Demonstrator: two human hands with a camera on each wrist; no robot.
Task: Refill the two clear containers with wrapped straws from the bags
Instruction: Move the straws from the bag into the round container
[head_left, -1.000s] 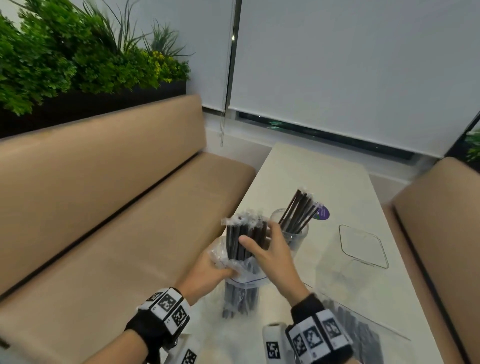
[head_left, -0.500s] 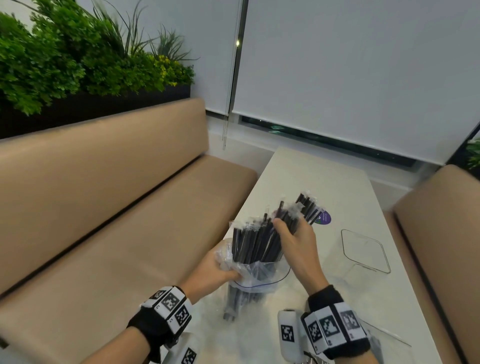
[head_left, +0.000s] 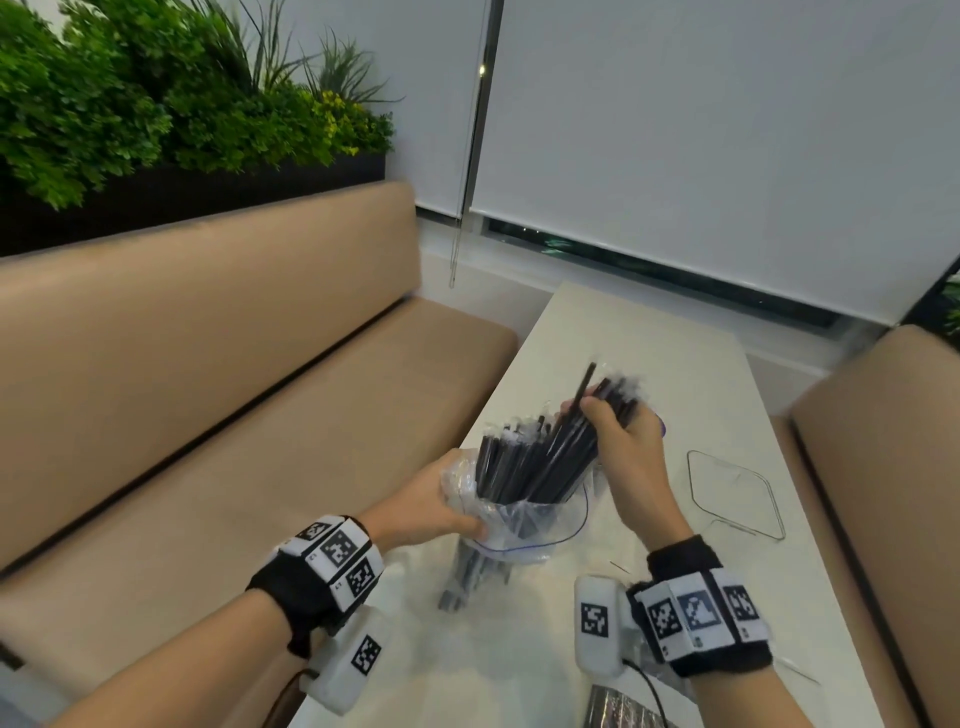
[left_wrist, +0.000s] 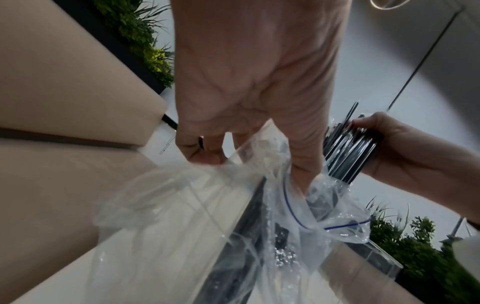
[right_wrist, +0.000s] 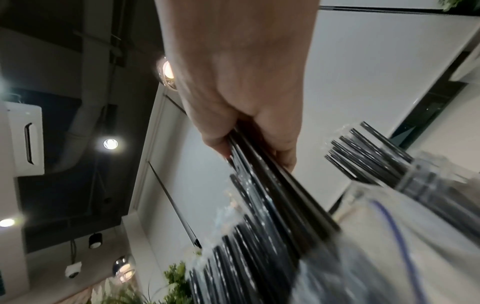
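Observation:
A clear zip bag (head_left: 524, 525) stands on the white table (head_left: 623, 338) with black wrapped straws (head_left: 506, 462) sticking out of its open mouth. My left hand (head_left: 462, 519) pinches the bag's left rim, shown close up in the left wrist view as the left hand (left_wrist: 246, 160). My right hand (head_left: 597, 415) grips a bundle of straws (head_left: 566, 447), tilted up and to the right, its lower ends still inside the bag. Behind that hand a round clear container (right_wrist: 426, 181) holds some straws (right_wrist: 369, 152). An empty square clear container (head_left: 737, 499) stands to the right.
A second bag of straws (head_left: 623, 709) lies at the table's near edge. Tan benches (head_left: 260, 415) run along both sides of the table. A planter (head_left: 156, 130) tops the left bench back. White blinds close off the far end.
My right hand has closed round a bundle of straws and drawn it up and to the right, partly out of the bag. My left hand keeps hold of the bag.

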